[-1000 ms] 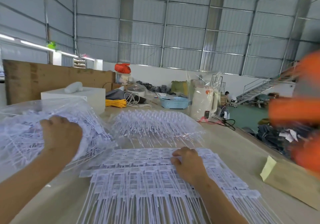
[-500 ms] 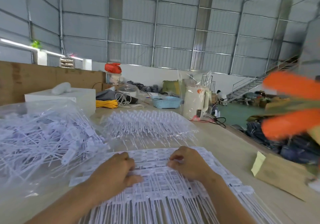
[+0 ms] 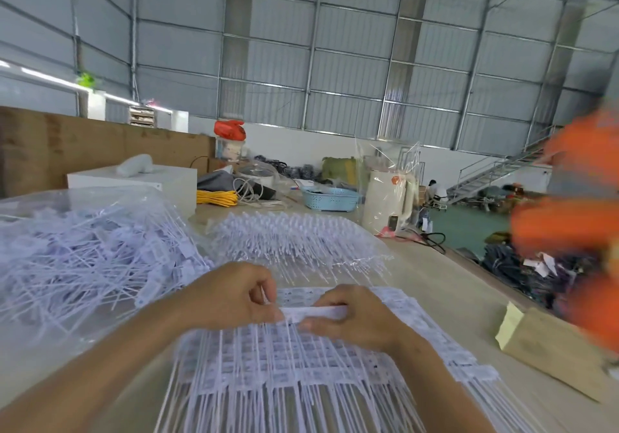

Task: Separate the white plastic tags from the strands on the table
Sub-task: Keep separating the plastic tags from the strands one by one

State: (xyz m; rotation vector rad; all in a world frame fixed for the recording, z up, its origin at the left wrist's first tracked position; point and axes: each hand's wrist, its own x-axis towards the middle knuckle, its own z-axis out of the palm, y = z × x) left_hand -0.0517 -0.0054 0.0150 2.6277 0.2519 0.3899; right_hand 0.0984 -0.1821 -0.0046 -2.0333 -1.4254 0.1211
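A stack of white plastic tag sheets [image 3: 284,365] lies on the table in front of me, rows of small tags joined with long thin strands running toward me. My left hand [image 3: 231,293] and my right hand [image 3: 355,315] are side by side at the far end of the stack. Together they pinch one white strip of tags [image 3: 315,312], lifted slightly off the pile, with strands hanging from it. Both hands have fingers curled round the strip.
A clear bag of loose white tags [image 3: 77,258] fills the left. Another bagged bundle of tags [image 3: 294,235] lies behind the stack. A cardboard box [image 3: 552,349] sits at the right edge. A person in orange [image 3: 576,225] moves at the far right. A blue basket [image 3: 330,198] and a white kettle [image 3: 388,204] stand farther back.
My left hand left the bag of loose tags and came to the stack. Both hands now pinch one strip of tags and have raised it.
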